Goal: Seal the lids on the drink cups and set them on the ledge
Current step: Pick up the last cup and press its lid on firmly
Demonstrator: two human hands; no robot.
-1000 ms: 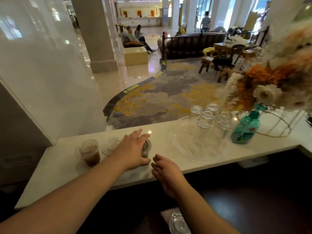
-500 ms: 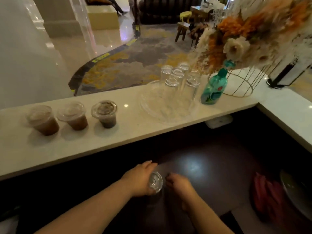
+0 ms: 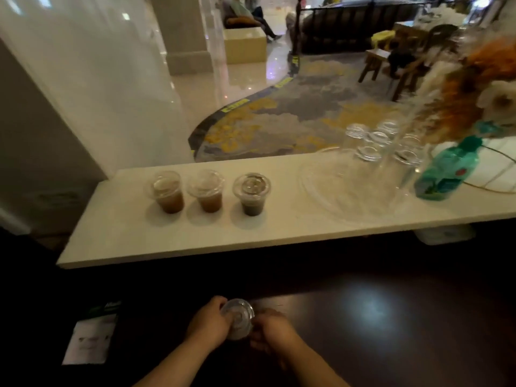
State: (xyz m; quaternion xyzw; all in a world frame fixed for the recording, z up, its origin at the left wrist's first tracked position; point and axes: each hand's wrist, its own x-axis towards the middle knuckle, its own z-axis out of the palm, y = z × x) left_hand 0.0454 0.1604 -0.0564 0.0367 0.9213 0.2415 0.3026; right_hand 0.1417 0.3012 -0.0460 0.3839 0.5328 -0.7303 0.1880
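Left hand: my left hand (image 3: 208,325) is curled around the left side of a clear round plastic lid (image 3: 237,317), fingers closed on its rim, low in the head view over a dark glossy wooden counter (image 3: 391,317).
Right hand: my right hand (image 3: 272,329) grips the right side of the same lid, fingers bent around its edge, so both hands touch it from opposite sides.
Cup under the lid: I cannot tell what sits below the lid; it is hidden by the hands and the dark surface.
White ledge: a pale stone ledge (image 3: 139,236) runs across the middle of the view, above and beyond my hands.
Cups on the ledge: three clear plastic cups stand upright in a row on the left part of the ledge, each with a clear lid on top. From left, a cup of light brown drink (image 3: 167,191), a second cup of light brown drink (image 3: 207,190) just beside it, and a cup of darker brown drink (image 3: 251,194) a little apart to the right.
Tray: a large clear round tray (image 3: 329,196) lies on the ledge right of the cups, with a cluster of clear drinking glasses (image 3: 379,146) on it.
Bottle: a teal plastic bottle (image 3: 444,171) stands tilted in view near the tray's right edge.
Flowers: a blurred bunch of orange and white flowers (image 3: 474,88) fills the upper right.
Paper: a white printed card (image 3: 90,340) lies on the dark counter, well left of my hands.
Background: a lobby with a patterned grey and yellow carpet (image 3: 293,115).
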